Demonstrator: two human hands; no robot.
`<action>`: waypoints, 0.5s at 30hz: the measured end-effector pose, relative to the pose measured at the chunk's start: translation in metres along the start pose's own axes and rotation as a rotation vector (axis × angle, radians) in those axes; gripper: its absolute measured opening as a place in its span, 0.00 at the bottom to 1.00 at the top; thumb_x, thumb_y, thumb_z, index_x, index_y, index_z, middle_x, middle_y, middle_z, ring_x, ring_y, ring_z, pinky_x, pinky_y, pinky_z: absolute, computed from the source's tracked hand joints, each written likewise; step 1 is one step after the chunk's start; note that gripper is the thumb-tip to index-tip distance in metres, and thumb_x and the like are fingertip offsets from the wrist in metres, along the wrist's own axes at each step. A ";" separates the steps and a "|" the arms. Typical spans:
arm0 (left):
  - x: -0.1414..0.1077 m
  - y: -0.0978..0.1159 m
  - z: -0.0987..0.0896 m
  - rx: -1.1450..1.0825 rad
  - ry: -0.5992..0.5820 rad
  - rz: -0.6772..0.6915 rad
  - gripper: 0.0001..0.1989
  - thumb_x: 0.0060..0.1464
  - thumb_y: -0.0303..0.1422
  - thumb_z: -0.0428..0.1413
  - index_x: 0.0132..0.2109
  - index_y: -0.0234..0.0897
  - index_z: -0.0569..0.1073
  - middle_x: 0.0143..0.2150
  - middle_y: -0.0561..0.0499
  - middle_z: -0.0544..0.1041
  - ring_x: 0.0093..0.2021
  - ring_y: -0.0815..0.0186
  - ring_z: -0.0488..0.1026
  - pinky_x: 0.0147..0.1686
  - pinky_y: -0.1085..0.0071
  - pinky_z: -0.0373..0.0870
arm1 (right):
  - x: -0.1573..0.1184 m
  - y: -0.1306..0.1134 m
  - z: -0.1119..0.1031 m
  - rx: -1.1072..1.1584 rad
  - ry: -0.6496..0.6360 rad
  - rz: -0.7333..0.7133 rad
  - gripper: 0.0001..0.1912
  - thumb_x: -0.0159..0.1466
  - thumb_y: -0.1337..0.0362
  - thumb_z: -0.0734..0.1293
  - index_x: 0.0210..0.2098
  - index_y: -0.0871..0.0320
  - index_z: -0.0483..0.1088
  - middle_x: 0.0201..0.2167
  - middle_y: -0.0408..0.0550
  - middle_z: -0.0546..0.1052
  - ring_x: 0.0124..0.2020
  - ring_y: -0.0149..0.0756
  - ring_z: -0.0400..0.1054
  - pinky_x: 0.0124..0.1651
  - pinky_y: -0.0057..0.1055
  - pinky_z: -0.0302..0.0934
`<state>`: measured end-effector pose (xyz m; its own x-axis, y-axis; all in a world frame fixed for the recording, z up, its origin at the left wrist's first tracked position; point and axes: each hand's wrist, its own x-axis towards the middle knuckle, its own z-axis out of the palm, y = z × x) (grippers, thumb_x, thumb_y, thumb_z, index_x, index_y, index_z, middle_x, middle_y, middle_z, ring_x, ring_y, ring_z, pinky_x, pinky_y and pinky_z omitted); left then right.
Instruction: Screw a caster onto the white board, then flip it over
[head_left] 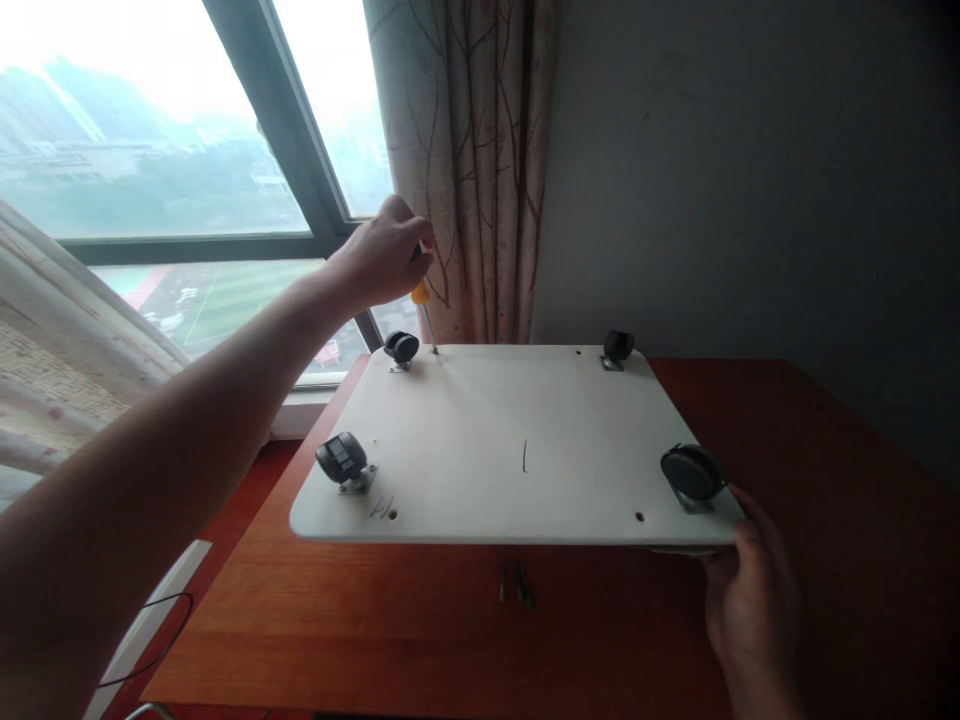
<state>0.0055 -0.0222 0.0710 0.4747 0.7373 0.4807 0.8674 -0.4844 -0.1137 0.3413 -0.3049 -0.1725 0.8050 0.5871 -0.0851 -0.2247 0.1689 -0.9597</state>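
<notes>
My left hand [390,252] is closed around the yellow and dark handle of a screwdriver [421,293]. Its shaft slants down to a hole near the far left edge of a white board [480,420]. Black casters on metal plates stand at the board's corners: a far left caster [401,347], a near left caster [343,458], a far right caster [618,347] and a near right caster [691,472]. At the near right corner, my right hand [754,590] grips the board's edge, thumb on the rim, some fingers hidden behind.
Several screws [516,583] lie on the reddish wooden table [360,620] in front of the board. Behind stand a patterned curtain [472,170] and a grey wall [712,200]. A window [150,150] fills the left, and a dark cable [176,630] hangs low there.
</notes>
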 end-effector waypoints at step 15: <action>0.003 -0.014 -0.020 0.189 -0.160 -0.050 0.21 0.64 0.43 0.48 0.54 0.38 0.76 0.45 0.43 0.77 0.40 0.57 0.75 0.39 0.61 0.70 | 0.006 0.006 -0.004 0.014 -0.007 -0.019 0.25 0.58 0.52 0.73 0.53 0.54 0.75 0.53 0.46 0.76 0.53 0.42 0.69 0.42 0.30 0.66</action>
<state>-0.0082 -0.0227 0.0917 0.4352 0.8306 0.3474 0.8957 -0.3601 -0.2610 0.3469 -0.3039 -0.1803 0.8057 0.5887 -0.0648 -0.2167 0.1911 -0.9573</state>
